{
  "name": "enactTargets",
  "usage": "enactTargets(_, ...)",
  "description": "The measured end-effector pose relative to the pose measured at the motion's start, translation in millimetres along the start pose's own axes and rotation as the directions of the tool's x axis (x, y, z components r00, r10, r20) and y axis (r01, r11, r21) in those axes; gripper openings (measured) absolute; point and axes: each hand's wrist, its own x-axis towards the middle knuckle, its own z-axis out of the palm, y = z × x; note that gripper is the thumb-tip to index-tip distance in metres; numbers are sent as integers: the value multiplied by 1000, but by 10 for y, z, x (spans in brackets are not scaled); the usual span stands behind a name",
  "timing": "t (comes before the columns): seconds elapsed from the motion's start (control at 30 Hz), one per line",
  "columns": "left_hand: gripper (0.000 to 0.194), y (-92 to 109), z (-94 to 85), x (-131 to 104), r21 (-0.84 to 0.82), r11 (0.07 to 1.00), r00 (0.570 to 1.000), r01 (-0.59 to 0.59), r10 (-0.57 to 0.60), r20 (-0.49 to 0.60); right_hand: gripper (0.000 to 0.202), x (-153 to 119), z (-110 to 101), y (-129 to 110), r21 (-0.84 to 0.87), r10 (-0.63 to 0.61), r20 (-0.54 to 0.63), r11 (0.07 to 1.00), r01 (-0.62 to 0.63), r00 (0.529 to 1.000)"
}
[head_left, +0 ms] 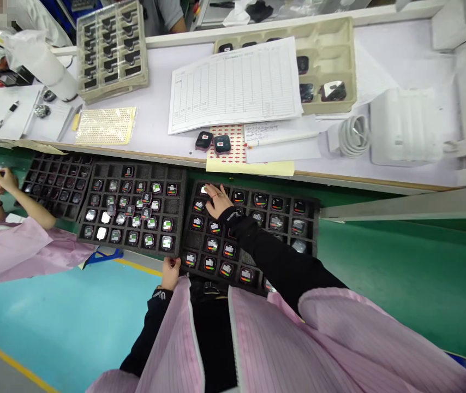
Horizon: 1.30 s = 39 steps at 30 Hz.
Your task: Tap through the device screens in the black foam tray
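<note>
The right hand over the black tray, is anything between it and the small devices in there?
Nothing visible is. The right hand lies flat on the far left corner of the tray, fingers directly on the devices in their open cells. The left hand grips the tray's near edge, off to the side.

Bright, even overhead light; glare on the pale lilac worktop (155,117); wide-angle bending at the edges, motion blur at the right edge

The right hand (216,201) lies flat with fingers spread on the far part of the black tray (253,232). The left hand (170,272) curls on its near corner.
</note>
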Motion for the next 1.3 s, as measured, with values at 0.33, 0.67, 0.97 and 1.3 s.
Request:
enactTargets(0.33, 30, -3, 6, -8, 4, 999, 999, -36, 36, -10, 67, 5, -25, -131, -63, 9, -7, 998, -9, 1000)
enactTargets(0.67, 31, 44, -21, 46, 43, 997, 998, -64, 65, -25, 53, -1208, -378, 493, 14, 313, -390, 943, -334, 866)
enactTargets(0.97, 31, -20, -3, 130, 92, 994, 997, -61, 66, -51, 52, -3163, -527, 904, 311, 844, -435, 468, -828, 313)
enactTargets(1.3, 28, -65, 68, 122, 114, 990, 992, -86, 96, -79, 44, -3029, -335, 842, 399, 950, -256, 271, -876, 177)
